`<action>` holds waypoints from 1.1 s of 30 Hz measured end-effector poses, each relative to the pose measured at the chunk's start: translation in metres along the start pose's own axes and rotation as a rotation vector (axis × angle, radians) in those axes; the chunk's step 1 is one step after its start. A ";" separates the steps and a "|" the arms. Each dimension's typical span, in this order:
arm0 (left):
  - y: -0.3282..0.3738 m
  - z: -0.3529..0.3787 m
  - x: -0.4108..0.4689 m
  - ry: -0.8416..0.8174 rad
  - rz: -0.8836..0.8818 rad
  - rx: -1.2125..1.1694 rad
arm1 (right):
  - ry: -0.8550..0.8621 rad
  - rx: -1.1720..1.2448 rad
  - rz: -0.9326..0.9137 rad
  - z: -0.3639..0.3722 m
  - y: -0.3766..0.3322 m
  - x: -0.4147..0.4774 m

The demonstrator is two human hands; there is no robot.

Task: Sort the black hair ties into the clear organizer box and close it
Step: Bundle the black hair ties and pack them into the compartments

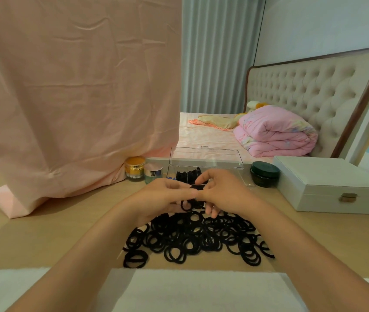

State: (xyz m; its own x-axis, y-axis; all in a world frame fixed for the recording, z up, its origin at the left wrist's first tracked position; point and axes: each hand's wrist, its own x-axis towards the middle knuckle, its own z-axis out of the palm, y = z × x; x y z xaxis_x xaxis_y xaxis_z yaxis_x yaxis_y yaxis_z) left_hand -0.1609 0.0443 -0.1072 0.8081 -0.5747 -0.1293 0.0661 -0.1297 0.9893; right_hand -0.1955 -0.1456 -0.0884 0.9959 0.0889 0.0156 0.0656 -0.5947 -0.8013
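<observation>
A big loose pile of black hair ties (192, 237) lies on the wooden table in front of me. Just above its far edge, my left hand (165, 195) and my right hand (222, 194) meet and together pinch a small bunch of black hair ties (196, 200). Behind my hands stands the clear organizer box (245, 180) with its lid (206, 157) raised open. Several black hair ties (187, 175) stand packed in one of its compartments. My hands hide the box's front part.
A white jewellery case (327, 185) sits at the right, a dark green jar (264, 174) beside the box. A gold jar (135, 167) and a pink-lidded jar (153, 173) stand left of the box. Pink cloth (73, 97) hangs at the left. A white towel (197, 289) lies at the near edge.
</observation>
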 end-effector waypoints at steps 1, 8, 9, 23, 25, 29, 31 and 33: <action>-0.001 0.002 0.001 0.059 0.008 0.052 | 0.003 -0.019 -0.003 0.000 0.000 0.000; 0.002 0.005 0.009 0.081 0.015 -0.015 | -0.024 -0.024 -0.028 -0.014 0.000 -0.003; 0.005 0.005 0.012 0.060 0.015 -0.028 | -0.056 0.062 -0.007 -0.016 0.001 -0.004; 0.021 0.005 0.056 0.400 0.118 0.308 | 0.092 0.528 0.080 -0.038 0.018 0.008; 0.020 0.006 0.058 0.384 0.148 0.269 | 0.068 0.530 0.053 -0.033 0.015 0.008; 0.023 0.011 0.056 0.205 0.111 0.077 | 0.119 0.437 0.077 -0.022 0.016 0.011; 0.024 0.011 0.057 0.154 0.094 0.033 | 0.133 0.411 0.097 -0.021 0.017 0.011; 0.025 0.011 0.055 0.082 0.080 -0.040 | 0.151 0.392 0.110 -0.023 0.019 0.011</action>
State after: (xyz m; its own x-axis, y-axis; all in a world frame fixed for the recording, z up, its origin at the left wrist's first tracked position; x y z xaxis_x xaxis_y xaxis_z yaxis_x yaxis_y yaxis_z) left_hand -0.1210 0.0008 -0.0903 0.8569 -0.5135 -0.0453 0.0214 -0.0524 0.9984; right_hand -0.1817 -0.1746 -0.0900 0.9955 -0.0934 -0.0183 -0.0406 -0.2429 -0.9692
